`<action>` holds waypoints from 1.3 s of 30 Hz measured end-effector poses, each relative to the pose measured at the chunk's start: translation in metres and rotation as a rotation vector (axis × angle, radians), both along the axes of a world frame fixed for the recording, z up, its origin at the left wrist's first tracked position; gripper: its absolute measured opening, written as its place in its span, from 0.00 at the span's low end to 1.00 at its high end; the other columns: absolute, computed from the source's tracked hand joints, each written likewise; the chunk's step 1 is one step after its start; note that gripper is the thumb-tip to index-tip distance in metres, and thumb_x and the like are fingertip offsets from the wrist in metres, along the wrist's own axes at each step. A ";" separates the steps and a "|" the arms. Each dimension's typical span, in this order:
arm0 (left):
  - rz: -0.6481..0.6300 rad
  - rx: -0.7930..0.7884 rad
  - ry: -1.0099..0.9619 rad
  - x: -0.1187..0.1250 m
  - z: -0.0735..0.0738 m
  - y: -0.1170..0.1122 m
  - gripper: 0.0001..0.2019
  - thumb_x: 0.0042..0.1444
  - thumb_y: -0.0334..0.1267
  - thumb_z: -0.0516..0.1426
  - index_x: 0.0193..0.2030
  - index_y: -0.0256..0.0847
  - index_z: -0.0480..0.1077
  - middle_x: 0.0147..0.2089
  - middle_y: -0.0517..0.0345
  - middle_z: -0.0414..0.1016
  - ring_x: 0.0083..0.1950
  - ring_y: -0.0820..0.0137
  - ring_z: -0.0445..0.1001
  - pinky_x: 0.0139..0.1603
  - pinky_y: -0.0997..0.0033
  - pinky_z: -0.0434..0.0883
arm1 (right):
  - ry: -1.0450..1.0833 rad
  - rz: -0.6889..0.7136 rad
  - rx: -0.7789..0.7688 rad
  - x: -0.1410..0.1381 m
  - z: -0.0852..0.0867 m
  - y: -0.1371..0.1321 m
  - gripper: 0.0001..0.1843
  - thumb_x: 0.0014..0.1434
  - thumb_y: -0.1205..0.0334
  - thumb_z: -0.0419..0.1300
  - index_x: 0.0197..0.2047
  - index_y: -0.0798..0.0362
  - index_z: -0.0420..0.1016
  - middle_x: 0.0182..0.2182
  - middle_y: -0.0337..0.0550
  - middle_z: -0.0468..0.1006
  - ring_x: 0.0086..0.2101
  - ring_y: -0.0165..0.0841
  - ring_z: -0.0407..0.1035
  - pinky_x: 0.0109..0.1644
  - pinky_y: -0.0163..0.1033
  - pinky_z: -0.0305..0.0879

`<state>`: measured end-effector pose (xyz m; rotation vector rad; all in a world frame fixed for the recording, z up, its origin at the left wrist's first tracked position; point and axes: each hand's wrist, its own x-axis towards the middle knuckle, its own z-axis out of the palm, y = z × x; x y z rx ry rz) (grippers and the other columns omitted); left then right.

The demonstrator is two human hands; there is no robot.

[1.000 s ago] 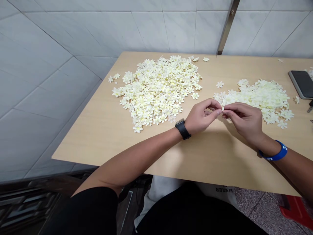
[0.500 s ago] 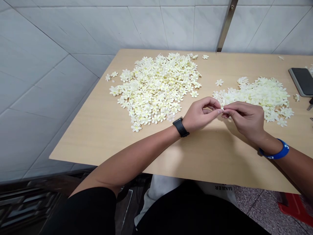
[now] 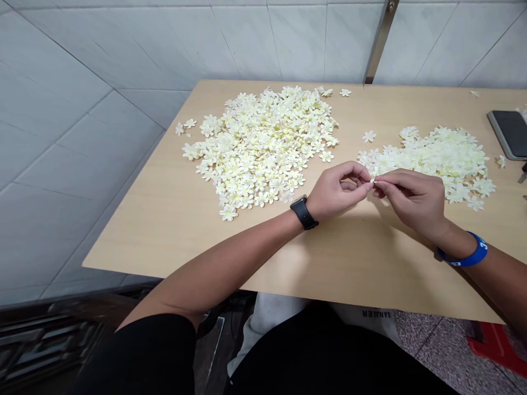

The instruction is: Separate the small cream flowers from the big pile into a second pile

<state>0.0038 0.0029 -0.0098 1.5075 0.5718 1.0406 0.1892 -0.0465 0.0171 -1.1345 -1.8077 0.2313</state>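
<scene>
My left hand (image 3: pixel 337 190) and my right hand (image 3: pixel 414 198) meet fingertip to fingertip over the wooden table (image 3: pixel 173 219). Both pinch one small white fabric flower (image 3: pixel 373 179), mostly hidden by the fingers. A large pile of white and pale yellow flowers (image 3: pixel 263 145) lies to the left of my hands. A smaller pile of flowers (image 3: pixel 436 156) lies just behind my right hand. My left wrist wears a black watch (image 3: pixel 303 212); my right wrist wears a blue band (image 3: pixel 467 255).
A dark phone (image 3: pixel 510 133) lies at the table's right edge. A few loose flowers (image 3: pixel 369 136) sit between the piles. The tiled wall (image 3: pixel 164 44) runs behind the table, with a metal strip (image 3: pixel 381 38). A red object (image 3: pixel 500 345) is on the floor.
Both hands keep their pinch on the flower with only slight finger shifts. The view has tilted a little, so the table sits slightly higher in frame.
</scene>
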 end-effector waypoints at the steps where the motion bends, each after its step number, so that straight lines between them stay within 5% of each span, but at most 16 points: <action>1: -0.001 0.011 0.000 0.000 -0.001 0.001 0.13 0.57 0.43 0.68 0.40 0.37 0.73 0.41 0.53 0.76 0.40 0.74 0.75 0.39 0.75 0.76 | -0.004 0.003 0.017 0.000 0.000 0.000 0.11 0.66 0.61 0.64 0.32 0.43 0.84 0.25 0.37 0.83 0.27 0.37 0.79 0.34 0.44 0.78; 10: 0.049 0.136 0.027 0.001 -0.004 0.002 0.06 0.59 0.36 0.63 0.39 0.38 0.72 0.39 0.56 0.77 0.36 0.77 0.76 0.37 0.78 0.76 | 0.007 0.001 -0.005 0.001 -0.001 0.000 0.08 0.64 0.62 0.66 0.34 0.43 0.85 0.30 0.40 0.86 0.30 0.38 0.80 0.37 0.45 0.77; 20: 0.166 0.422 0.092 0.001 -0.003 -0.003 0.02 0.61 0.33 0.61 0.38 0.38 0.73 0.36 0.57 0.78 0.35 0.77 0.76 0.39 0.77 0.77 | 0.269 -0.029 -0.322 -0.003 0.001 -0.006 0.03 0.58 0.60 0.73 0.34 0.47 0.85 0.29 0.39 0.85 0.29 0.35 0.80 0.35 0.41 0.78; 32: 0.147 0.238 0.064 0.000 -0.004 0.000 0.03 0.60 0.33 0.62 0.39 0.38 0.72 0.37 0.56 0.78 0.35 0.76 0.76 0.37 0.77 0.75 | 0.356 -0.015 -0.394 -0.004 0.002 -0.003 0.03 0.58 0.62 0.71 0.37 0.50 0.85 0.30 0.41 0.85 0.31 0.34 0.81 0.40 0.41 0.83; 39: 0.147 0.271 0.062 0.001 -0.005 0.001 0.03 0.59 0.34 0.62 0.38 0.39 0.72 0.35 0.58 0.76 0.34 0.76 0.74 0.36 0.77 0.75 | 0.411 0.009 -0.468 -0.007 0.004 -0.001 0.09 0.54 0.57 0.75 0.35 0.50 0.84 0.30 0.41 0.84 0.31 0.35 0.81 0.41 0.41 0.82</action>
